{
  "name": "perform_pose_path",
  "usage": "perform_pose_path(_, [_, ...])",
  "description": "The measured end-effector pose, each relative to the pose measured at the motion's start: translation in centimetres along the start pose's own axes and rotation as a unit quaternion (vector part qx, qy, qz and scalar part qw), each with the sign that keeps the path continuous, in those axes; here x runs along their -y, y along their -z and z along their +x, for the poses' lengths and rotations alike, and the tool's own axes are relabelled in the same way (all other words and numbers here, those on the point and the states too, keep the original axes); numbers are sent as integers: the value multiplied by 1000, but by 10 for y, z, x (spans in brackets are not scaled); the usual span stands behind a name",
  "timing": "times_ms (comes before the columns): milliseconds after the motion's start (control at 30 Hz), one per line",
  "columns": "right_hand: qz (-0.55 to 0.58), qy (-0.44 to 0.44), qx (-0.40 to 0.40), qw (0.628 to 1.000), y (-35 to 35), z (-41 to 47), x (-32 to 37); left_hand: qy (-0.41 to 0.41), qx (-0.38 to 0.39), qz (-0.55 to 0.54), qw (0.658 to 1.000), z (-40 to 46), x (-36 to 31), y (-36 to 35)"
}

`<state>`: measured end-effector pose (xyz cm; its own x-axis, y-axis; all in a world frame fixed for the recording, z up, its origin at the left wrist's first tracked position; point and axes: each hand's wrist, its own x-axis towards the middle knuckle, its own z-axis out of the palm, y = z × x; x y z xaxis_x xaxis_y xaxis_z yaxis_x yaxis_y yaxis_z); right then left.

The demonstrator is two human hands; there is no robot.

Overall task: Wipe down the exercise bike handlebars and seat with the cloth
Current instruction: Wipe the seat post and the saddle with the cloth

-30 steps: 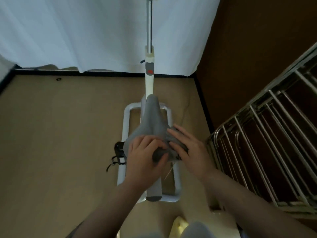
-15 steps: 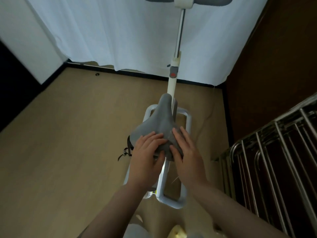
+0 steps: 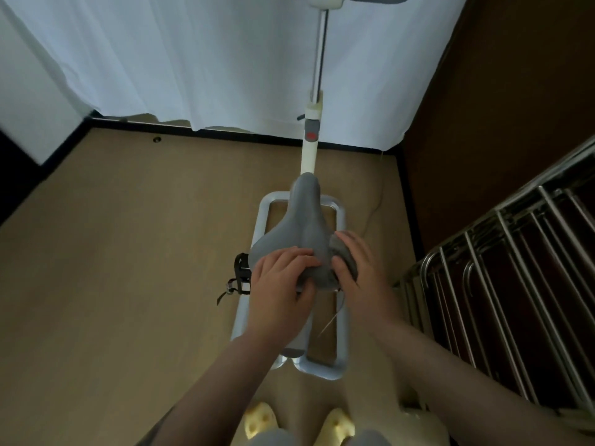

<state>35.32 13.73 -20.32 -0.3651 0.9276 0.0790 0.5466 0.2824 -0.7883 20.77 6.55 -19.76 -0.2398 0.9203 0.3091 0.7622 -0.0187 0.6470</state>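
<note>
Grey cloth [image 3: 346, 257] now at seat [image 3: 299, 226] right edge under flat right hand [image 3: 360, 272]; left hand [image 3: 280, 281] flat too.

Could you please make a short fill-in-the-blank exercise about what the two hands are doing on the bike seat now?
1. The right hand presses a grey ____ onto the seat.
2. The left hand rests on the seat's ____ end.
3. Behind the exercise bike hangs a white ____.
4. The metal rack stands on the person's ____ side.

Missing words: cloth; rear; curtain; right
</note>
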Motion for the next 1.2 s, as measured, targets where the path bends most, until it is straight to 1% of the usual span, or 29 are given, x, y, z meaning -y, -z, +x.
perform_pose_path(67, [-34, -5, -38, 999, -14, -25, 5, -6, 1, -2, 1000, -1, 4, 1])
perform_pose_path(133, [-47, 10, -48, 998, -19, -27, 5, -25, -2, -1, 1000, 0, 8, 2])
perform_pose_path(233, [-16, -11, -54, 998, -11, 0, -1, -42, 4, 7, 999, 1, 9, 2])
perform_pose_path(333, [-3, -47, -71, 996, -16, -11, 6, -36, 1, 8, 999, -2, 6, 2])
perform_pose_path(400, [-17, -29, -61, 998, -24, -31, 12, -25, -10, 8, 1000, -1, 5, 1])
perform_pose_path(467, [-23, 2, -43, 999, -21, -26, 3, -12, -27, 9, 1000, 3, 3, -2])
perform_pose_path(567, [-1, -13, -3, 1000, -6, 11, -9, 19, -60, 7, 998, 4, -6, -8])
perform_pose_path(633, [16, -13, -2, 1000, -4, 14, -8, 40, -86, 9, 996, 2, -13, -13])
perform_pose_path(733, [-30, 35, -9, 999, -6, -14, -3, 48, -102, 27, 993, 0, -20, -19])
perform_pose_path(800, [-29, 63, 27, 997, 2, -7, -10, 50, -107, 41, 992, -1, -21, -21])
perform_pose_path(833, [-16, 55, 47, 997, 7, 8, -10, 51, -111, 46, 991, -1, -22, -23])
perform_pose_path(900, [24, 11, 79, 997, 12, 40, -10, 63, -126, 52, 989, -2, -26, -29])
perform_pose_path(967, [22, -17, 77, 997, 12, 48, -4, 89, -138, 57, 985, -2, -32, -37])
perform_pose_path(1000, [4, -10, 68, 998, 11, 39, -1, 100, -145, 59, 983, -3, -35, -40])
perform_pose_path(1033, [-13, 16, 66, 998, 11, 25, 0, 105, -154, 58, 981, -3, -37, -42])
perform_pose_path(1100, [-29, 73, 90, 993, 17, 2, -4, 108, -170, 57, 978, -4, -37, -46])
perform_pose_path(1167, [-25, 97, 125, 987, 21, 17, -10, 113, -184, 67, 974, -1, -39, -50])
perform_pose_path(1200, [-20, 89, 137, 986, 19, 34, -9, 119, -192, 75, 971, 1, -41, -52])
